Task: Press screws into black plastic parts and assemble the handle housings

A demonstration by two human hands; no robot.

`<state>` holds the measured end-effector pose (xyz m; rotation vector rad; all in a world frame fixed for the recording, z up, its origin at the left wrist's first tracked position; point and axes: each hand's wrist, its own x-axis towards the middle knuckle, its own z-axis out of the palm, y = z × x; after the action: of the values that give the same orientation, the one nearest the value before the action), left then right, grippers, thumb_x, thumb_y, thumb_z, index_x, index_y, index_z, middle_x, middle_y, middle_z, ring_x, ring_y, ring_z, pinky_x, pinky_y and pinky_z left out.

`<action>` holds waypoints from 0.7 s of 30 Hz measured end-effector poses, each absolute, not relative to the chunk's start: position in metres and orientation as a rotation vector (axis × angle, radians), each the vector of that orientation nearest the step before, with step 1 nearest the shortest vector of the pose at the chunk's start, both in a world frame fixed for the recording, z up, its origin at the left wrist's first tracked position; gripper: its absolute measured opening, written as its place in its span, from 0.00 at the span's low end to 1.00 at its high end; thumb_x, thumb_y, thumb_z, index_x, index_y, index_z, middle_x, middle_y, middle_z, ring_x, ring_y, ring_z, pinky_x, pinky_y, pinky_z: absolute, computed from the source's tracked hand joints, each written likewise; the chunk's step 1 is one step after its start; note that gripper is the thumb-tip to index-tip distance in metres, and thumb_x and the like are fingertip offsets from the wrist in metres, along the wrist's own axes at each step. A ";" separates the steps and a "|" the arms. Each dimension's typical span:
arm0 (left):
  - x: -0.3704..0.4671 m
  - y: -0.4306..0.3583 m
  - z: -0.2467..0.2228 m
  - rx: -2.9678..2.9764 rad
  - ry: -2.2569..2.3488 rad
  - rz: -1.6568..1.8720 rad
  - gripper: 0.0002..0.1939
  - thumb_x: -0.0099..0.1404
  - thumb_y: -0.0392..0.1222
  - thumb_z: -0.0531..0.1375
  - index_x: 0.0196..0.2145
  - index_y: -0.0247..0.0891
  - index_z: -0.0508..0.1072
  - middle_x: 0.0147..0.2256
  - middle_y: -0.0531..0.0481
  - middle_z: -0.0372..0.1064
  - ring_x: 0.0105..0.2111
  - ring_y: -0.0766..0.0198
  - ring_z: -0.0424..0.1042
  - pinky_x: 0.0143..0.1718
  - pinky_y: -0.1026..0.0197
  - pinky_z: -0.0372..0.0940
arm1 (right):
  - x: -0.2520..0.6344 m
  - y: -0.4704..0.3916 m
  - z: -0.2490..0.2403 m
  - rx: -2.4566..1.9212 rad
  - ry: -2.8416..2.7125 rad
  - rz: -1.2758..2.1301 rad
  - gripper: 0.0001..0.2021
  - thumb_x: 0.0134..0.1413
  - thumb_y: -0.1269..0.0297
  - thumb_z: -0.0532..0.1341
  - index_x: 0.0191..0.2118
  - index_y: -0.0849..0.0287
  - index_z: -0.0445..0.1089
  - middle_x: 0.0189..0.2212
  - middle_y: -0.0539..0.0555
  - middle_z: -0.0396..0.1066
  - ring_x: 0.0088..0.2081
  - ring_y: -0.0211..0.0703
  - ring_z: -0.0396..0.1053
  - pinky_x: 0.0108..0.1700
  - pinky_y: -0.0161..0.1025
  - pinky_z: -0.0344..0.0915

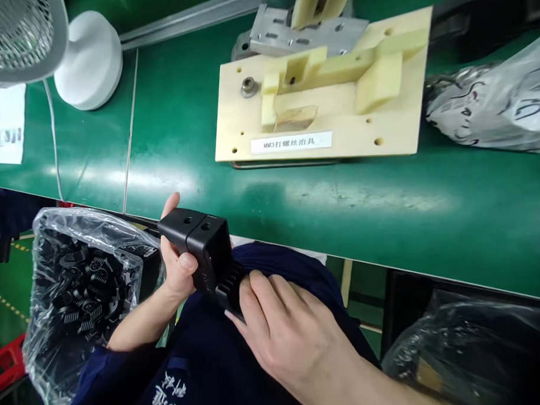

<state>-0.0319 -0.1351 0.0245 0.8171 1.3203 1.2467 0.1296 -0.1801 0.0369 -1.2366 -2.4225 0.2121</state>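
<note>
A black box-shaped plastic housing [200, 240] with two round holes on its top face is in front of my body, beyond the table's front edge. My left hand [179, 267] grips its left side, thumb on the near face and fingers behind. Closed around a smaller black ribbed part [231, 283] is my right hand [287, 326], which holds it against the housing's open right end. The fingertips of my right hand are partly hidden behind that part.
A cream fixture [347, 132] with a label stands on the green table [183, 129]. A plastic-lined bin [42, 281] of black parts is at left. A fan with a white base [90, 61] stands back left; a plastic bag [492, 106] lies right.
</note>
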 end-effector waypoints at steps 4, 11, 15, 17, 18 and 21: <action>-0.034 -0.128 0.022 0.782 1.250 1.218 0.53 0.46 0.67 0.68 0.64 0.48 0.54 0.30 0.53 0.70 0.26 0.62 0.70 0.30 0.58 0.68 | 0.139 -0.178 0.027 -0.889 -2.258 0.144 0.11 0.55 0.72 0.55 0.40 0.65 0.72 0.39 0.62 0.73 0.33 0.47 0.69 0.31 0.42 0.66; -0.021 -0.142 0.027 0.476 1.310 0.985 0.33 0.54 0.58 0.67 0.55 0.48 0.66 0.40 0.52 0.72 0.37 0.59 0.73 0.39 0.59 0.69 | 0.157 -0.128 0.024 -0.945 -2.022 0.052 0.17 0.59 0.60 0.63 0.49 0.65 0.66 0.39 0.60 0.72 0.35 0.41 0.72 0.34 0.37 0.72; -0.005 -0.129 0.031 0.213 1.245 0.968 0.26 0.55 0.61 0.65 0.42 0.38 0.73 0.39 0.46 0.73 0.40 0.55 0.73 0.42 0.57 0.71 | 0.156 -0.120 0.031 -1.166 -1.824 0.227 0.31 0.57 0.54 0.64 0.59 0.69 0.57 0.48 0.68 0.69 0.43 0.47 0.73 0.38 0.41 0.75; -0.002 -0.114 0.033 0.155 1.135 0.997 0.27 0.55 0.63 0.64 0.38 0.35 0.74 0.35 0.45 0.72 0.35 0.58 0.73 0.38 0.58 0.71 | 0.153 -0.132 0.031 -1.236 -1.699 0.495 0.33 0.60 0.52 0.61 0.62 0.67 0.52 0.51 0.69 0.67 0.42 0.47 0.73 0.38 0.42 0.76; -0.001 -0.106 0.034 0.153 1.086 1.033 0.26 0.55 0.63 0.64 0.37 0.35 0.74 0.32 0.45 0.71 0.32 0.60 0.72 0.36 0.59 0.71 | 0.151 -0.141 0.030 -1.258 -1.657 0.644 0.32 0.61 0.52 0.59 0.63 0.66 0.51 0.51 0.69 0.68 0.41 0.47 0.74 0.38 0.43 0.76; 0.003 -0.092 0.038 0.246 1.066 1.114 0.27 0.56 0.64 0.63 0.40 0.35 0.75 0.31 0.47 0.71 0.30 0.63 0.72 0.35 0.61 0.71 | 0.141 -0.166 0.026 -1.295 -1.631 0.913 0.36 0.62 0.46 0.55 0.66 0.67 0.47 0.48 0.68 0.70 0.40 0.48 0.74 0.40 0.45 0.76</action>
<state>0.0028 -0.0923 0.0382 0.2461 1.0661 1.1144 0.1413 -0.1662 0.0263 -1.2946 -1.6309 0.9135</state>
